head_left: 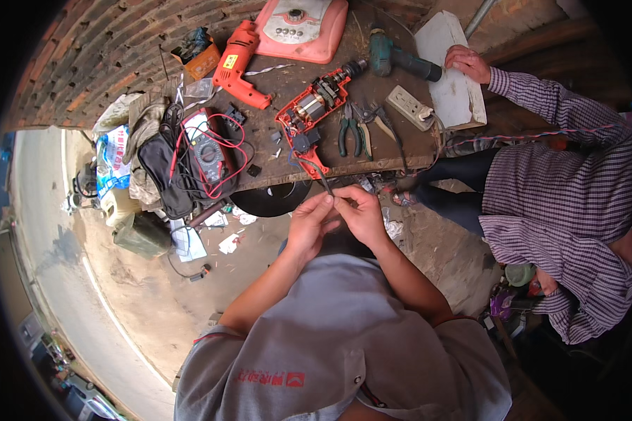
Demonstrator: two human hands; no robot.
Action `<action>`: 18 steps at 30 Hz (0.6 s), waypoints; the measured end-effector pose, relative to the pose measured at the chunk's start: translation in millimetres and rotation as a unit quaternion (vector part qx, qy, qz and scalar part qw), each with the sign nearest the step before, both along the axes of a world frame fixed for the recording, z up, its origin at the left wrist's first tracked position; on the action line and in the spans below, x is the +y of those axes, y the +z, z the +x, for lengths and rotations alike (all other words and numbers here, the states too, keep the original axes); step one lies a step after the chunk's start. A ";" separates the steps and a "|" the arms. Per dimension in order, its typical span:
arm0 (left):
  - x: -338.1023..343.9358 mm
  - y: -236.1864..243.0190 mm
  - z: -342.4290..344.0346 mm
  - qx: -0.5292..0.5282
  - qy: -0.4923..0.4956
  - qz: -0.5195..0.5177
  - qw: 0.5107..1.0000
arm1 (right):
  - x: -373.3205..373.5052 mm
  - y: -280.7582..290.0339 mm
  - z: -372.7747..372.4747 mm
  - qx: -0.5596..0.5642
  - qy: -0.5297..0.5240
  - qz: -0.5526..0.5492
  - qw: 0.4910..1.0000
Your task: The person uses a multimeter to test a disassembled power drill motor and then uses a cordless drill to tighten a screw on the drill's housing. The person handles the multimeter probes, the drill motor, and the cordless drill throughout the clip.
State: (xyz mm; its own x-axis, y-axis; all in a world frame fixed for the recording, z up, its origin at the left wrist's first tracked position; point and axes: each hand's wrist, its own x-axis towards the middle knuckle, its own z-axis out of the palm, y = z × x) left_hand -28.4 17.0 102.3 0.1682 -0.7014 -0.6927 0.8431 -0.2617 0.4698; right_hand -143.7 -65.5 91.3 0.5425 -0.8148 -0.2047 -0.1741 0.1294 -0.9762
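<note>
In front of the table's near edge, my left hand (312, 222) and my right hand (360, 214) meet, thumbs and fingertips pinched together. Between them they hold the end of a dark power cord (325, 184). The cord runs back to the handle of an opened electric drill (314, 111). That drill lies on the table with its red housing half off, showing the motor, and its chuck points away from me. My fingers hide the cord's tip. Just right of the drill lie green-handled pliers (349, 133) and pliers with pale handles (383, 123).
On the wooden table (274, 158) are a red drill (237, 64), a red-and-white scale (300, 28), a cordless drill (400, 59), a power strip (409, 107) and a multimeter (206, 151) with red leads. At right, another person's hand (468, 63) rests on a white box (451, 91).
</note>
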 end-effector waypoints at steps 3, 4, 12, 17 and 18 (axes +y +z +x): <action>10.2 -8.9 1.1 0.002 0.015 -0.004 1.000 | -4.7 10.3 0.3 0.024 0.043 0.001 0.999; 11.2 -8.6 1.6 -0.011 0.016 -0.005 1.000 | -7.4 10.9 0.4 0.029 0.062 0.006 0.998; 27.8 -3.9 1.3 -0.194 0.024 0.020 0.980 | -111.3 -23.2 12.0 0.397 -0.024 -0.404 0.823; 35.6 0.8 4.9 -0.194 0.045 0.045 0.979 | -135.1 -34.2 19.7 0.469 0.069 -0.281 0.835; 34.7 1.9 8.0 -0.183 0.053 0.039 0.981 | -140.3 -33.1 22.3 0.469 0.069 -0.267 0.839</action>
State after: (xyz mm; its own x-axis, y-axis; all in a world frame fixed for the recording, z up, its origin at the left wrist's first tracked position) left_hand -20.4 51.7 104.3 0.4849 -0.6133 -0.6235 0.6464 -0.2289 0.7279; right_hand -121.5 -205.8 58.3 0.4429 -0.8689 -0.2210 -0.8759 -0.3667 -0.3136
